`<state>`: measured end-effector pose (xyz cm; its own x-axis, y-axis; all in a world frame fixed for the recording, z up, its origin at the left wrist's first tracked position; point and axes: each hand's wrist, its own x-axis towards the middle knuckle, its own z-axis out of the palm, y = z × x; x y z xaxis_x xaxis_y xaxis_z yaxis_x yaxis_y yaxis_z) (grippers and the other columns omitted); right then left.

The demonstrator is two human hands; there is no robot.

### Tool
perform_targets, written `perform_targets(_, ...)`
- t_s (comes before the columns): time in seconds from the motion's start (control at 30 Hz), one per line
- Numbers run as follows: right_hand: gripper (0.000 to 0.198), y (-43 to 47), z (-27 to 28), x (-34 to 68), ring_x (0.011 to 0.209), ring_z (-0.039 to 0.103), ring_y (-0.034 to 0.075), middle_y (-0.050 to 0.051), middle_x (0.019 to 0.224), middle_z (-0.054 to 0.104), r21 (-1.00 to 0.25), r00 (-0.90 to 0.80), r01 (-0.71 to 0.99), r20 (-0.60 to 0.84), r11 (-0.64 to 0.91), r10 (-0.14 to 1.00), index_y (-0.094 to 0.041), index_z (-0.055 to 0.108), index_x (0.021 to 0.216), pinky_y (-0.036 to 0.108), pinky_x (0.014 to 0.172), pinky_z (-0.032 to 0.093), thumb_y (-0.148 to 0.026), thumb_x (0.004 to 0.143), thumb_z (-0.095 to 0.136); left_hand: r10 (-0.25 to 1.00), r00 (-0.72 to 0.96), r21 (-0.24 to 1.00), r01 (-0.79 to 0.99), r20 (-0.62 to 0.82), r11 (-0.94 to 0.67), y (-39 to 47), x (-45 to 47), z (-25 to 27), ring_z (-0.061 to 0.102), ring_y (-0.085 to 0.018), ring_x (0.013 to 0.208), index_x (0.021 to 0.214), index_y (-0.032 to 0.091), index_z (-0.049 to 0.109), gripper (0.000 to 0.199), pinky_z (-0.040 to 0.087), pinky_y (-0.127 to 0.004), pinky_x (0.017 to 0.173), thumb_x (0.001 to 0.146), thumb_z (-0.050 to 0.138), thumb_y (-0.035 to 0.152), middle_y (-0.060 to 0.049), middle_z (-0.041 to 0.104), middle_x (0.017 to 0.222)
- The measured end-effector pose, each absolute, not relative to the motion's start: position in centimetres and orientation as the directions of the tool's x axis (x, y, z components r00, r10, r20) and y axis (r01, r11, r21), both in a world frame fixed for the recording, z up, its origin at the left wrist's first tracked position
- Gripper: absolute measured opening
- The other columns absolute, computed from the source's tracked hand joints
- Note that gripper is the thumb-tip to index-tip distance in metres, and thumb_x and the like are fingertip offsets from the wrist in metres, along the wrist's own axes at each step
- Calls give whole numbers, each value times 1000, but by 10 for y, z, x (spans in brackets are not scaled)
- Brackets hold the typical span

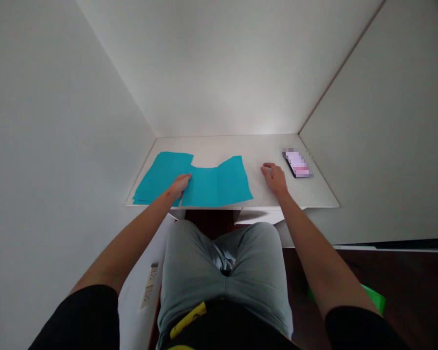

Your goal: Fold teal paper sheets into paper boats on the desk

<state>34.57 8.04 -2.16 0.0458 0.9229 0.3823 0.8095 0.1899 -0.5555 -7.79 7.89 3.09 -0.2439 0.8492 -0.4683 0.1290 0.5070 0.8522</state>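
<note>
A turquoise sheet (pixel 215 187), paper or cloth, lies on the white desk in front of me. Its top edge has a dip cut into it, and a faint crease runs down the middle. To its left is a stack of turquoise sheets (pixel 164 170), with layered edges at the lower left corner. My left hand (pixel 180 183) is closed on the left edge of the right-hand sheet, thumb on top. My right hand (pixel 275 179) rests on the desk between that sheet and the phone, fingers loosely bent and apart, holding nothing.
A phone (pixel 297 164) with a lit, blurred screen lies at the desk's right side. White walls enclose the white desk (pixel 222 142) at back, left and right. Below the front edge is a white drawer (pixel 259 216). A green object (pixel 374 297) is on the dark floor.
</note>
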Motion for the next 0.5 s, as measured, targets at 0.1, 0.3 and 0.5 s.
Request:
perform_targets(0.1, 69, 73, -15, 339, 132, 62, 39, 16, 145, 70, -458, -84, 845, 395, 275, 915, -22, 64, 148, 58, 113, 46, -72, 105, 45, 845, -283, 844, 168, -454, 510, 83, -76, 27, 77, -32, 116, 120, 17, 76, 33, 60, -49, 107, 99, 70, 42, -15, 82, 112)
perform_targets(0.3, 56, 65, -5, 328, 141, 57, 37, 6, 162, 59, -270, -419, 820, 316, 504, 851, -36, 66, 150, 56, 116, 42, -66, 103, 59, 882, -130, 889, 14, -452, 458, 99, -77, 53, 78, -29, 107, 128, 16, 72, 54, 64, -42, 94, 104, 57, 62, -14, 81, 108)
perform_targets(0.5, 50, 67, -8, 328, 144, 53, 37, 6, 162, 59, -254, -419, 834, 282, 489, 863, -35, 73, 140, 57, 117, 40, -64, 101, 65, 893, 221, 910, -48, -392, 411, 106, -76, 109, 73, -36, 120, 140, 13, 67, 92, 64, -45, 89, 98, 32, 88, -22, 75, 131)
